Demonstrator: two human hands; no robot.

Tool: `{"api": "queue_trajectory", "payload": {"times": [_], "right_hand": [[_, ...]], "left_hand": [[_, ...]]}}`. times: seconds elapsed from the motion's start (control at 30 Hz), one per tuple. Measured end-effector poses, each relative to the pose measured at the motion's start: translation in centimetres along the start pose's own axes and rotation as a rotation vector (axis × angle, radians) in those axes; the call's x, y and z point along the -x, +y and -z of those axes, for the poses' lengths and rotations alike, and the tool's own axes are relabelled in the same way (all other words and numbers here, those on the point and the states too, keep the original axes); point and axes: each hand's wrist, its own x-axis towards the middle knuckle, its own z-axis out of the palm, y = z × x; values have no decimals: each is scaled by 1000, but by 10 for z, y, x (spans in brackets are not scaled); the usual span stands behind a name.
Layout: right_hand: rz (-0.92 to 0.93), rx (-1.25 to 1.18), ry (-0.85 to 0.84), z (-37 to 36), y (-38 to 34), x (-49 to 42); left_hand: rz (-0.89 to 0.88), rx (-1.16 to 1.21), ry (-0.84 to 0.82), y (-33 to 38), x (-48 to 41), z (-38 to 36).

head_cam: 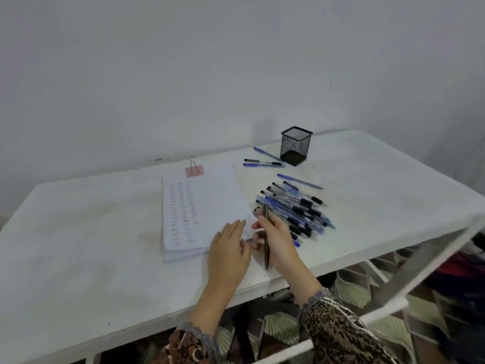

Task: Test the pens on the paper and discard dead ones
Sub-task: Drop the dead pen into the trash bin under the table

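A stack of white paper (202, 203), clipped at the top by a pink binder clip (194, 169), lies on the table with columns of test scribbles on its left half. My left hand (228, 252) rests flat on the paper's lower right corner. My right hand (278, 241) holds a dark pen (266, 248) just right of the paper, its length running toward me. A pile of several blue and black pens (296, 208) lies right beside that hand.
A black mesh pen cup (296, 145) stands at the back of the white table (91, 245). Three pens (262, 161) lie left of the cup and one blue pen (299, 181) lies between cup and pile. The table's front edge runs near my wrists.
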Motion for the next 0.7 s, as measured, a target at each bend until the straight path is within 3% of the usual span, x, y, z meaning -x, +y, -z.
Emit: {"api": "queue_trajectory", "payload": {"times": [0.27,0.5,0.7], "right_hand": [[97,-25,145,59,7,70],[93,3,457,138,39,114],[31,91,645,224,92,124]], "left_hand": [[-182,127,-81,52,56,-24],[-354,230,-159,84,104,-83],[-276,226,-414,92,131,-168]]}}
